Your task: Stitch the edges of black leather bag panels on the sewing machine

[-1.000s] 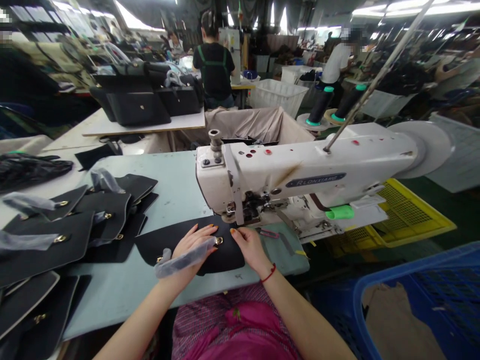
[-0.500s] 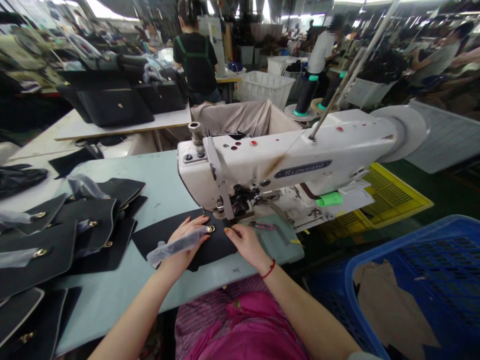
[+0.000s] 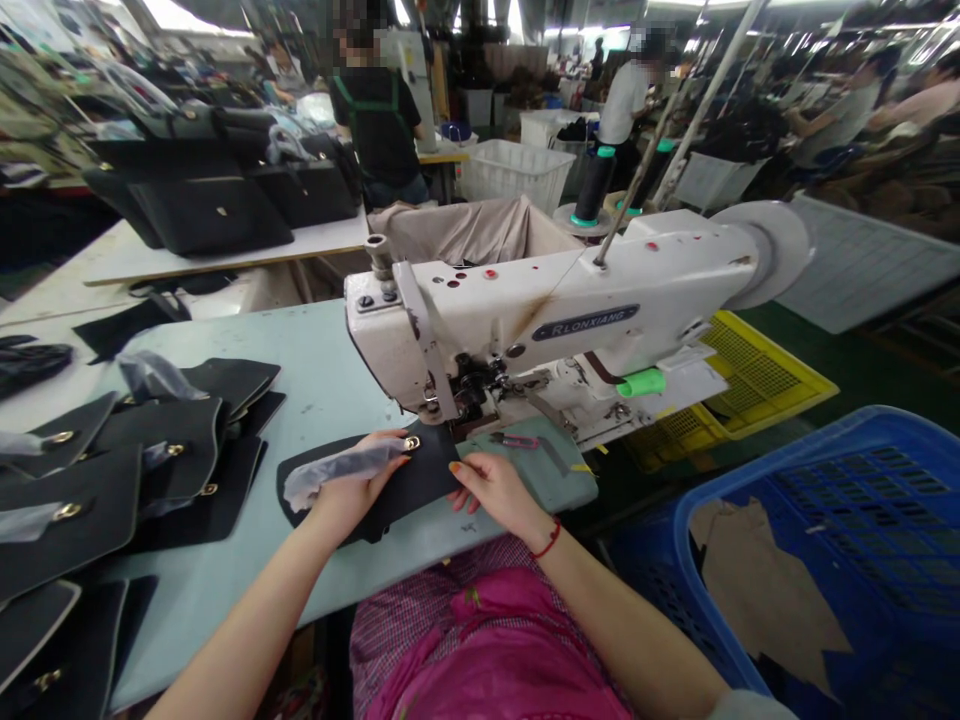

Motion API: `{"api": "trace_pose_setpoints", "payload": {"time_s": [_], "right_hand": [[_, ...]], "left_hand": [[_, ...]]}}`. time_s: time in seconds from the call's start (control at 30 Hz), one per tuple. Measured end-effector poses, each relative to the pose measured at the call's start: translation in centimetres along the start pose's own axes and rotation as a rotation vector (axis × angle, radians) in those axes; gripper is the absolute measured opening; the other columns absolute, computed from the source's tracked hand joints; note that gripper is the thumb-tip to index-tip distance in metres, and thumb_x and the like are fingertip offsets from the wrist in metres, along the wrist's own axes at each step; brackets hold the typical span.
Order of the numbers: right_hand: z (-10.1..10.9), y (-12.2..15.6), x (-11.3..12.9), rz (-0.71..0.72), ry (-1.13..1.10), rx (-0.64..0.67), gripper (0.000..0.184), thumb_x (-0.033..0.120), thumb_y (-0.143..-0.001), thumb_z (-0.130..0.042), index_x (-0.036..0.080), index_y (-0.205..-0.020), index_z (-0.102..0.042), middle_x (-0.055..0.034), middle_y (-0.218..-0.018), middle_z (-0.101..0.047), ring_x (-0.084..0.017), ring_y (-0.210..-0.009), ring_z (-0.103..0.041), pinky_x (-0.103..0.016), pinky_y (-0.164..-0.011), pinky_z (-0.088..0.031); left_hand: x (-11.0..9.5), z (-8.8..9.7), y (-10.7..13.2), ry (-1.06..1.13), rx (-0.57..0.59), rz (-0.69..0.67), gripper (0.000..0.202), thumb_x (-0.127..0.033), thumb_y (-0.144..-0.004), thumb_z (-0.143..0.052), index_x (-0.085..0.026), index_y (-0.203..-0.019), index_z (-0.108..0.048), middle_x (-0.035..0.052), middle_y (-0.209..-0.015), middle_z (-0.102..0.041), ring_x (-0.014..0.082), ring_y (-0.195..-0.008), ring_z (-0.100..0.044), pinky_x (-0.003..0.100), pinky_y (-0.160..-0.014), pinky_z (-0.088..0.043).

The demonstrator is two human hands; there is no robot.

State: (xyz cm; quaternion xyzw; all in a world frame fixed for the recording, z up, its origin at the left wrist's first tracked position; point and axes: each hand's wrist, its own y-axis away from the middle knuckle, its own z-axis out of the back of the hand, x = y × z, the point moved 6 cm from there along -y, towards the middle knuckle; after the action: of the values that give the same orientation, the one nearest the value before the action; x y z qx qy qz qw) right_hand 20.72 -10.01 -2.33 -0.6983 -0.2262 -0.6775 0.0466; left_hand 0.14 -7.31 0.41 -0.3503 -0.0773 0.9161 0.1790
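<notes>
Pressing flat, my left hand (image 3: 352, 492) and right hand (image 3: 491, 488) lie on the flap (image 3: 424, 478), fingers straight and close together, pinching nothing; a plastic strip (image 3: 330, 468) drapes over the left. The flap sits near the front edge of the table (image 3: 315, 360), far end under the machine (image 3: 540, 310). Bare tabletop lies behind; more flaps (image 3: 172, 440) crowd the left. Rightward, a blue crate (image 3: 885, 470) holds cardboard (image 3: 757, 590); beyond it, a yellow tray (image 3: 757, 385).

We place the sewing machine (image 3: 540, 320) mid-table (image 3: 315, 350). A panel (image 3: 424, 480) lies before its needle end, left hand (image 3: 352, 485) and right hand (image 3: 495, 490) on it. Left of that, more panels (image 3: 172, 440) overlap. Right of the table sits a crate (image 3: 757, 385); nearer, a basket (image 3: 765, 455). Thread cones (image 3: 592, 185) stand behind the machine.
</notes>
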Motion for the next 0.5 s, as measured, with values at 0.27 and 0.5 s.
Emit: {"api": "trace_pose_setpoints", "payload": {"time_s": [0.27, 0.5], "right_hand": [[0.02, -0.21, -0.12, -0.034, -0.046, 0.069, 0.054, 0.068, -0.080, -0.059, 0.014, -0.074, -0.057, -0.0075, -0.073, -0.071, -0.013, -0.058, -0.067, -0.017, -0.046, -0.047], [0.02, -0.29, -0.19, -0.131, -0.142, 0.132, 0.057, 0.070, -0.074, -0.065, 0.013, -0.071, -0.056, -0.0083, -0.072, -0.072, -0.013, -0.056, -0.066, -0.017, -0.044, -0.045]], "left_hand": [[-0.52, 0.68, -0.58, -0.028, 0.009, -0.051, 0.027, -0.044, -0.093, -0.050, -0.023, -0.107, -0.061, 0.0054, -0.106, -0.071, 0.0249, -0.098, -0.067, 0.037, -0.092, -0.051], [-0.69, 0.86, -0.72, -0.050, 0.001, -0.059, 0.028, -0.045, -0.093, -0.050, -0.023, -0.103, -0.064, 0.0060, -0.105, -0.072, 0.0266, -0.099, -0.067, 0.040, -0.094, -0.051]]}}
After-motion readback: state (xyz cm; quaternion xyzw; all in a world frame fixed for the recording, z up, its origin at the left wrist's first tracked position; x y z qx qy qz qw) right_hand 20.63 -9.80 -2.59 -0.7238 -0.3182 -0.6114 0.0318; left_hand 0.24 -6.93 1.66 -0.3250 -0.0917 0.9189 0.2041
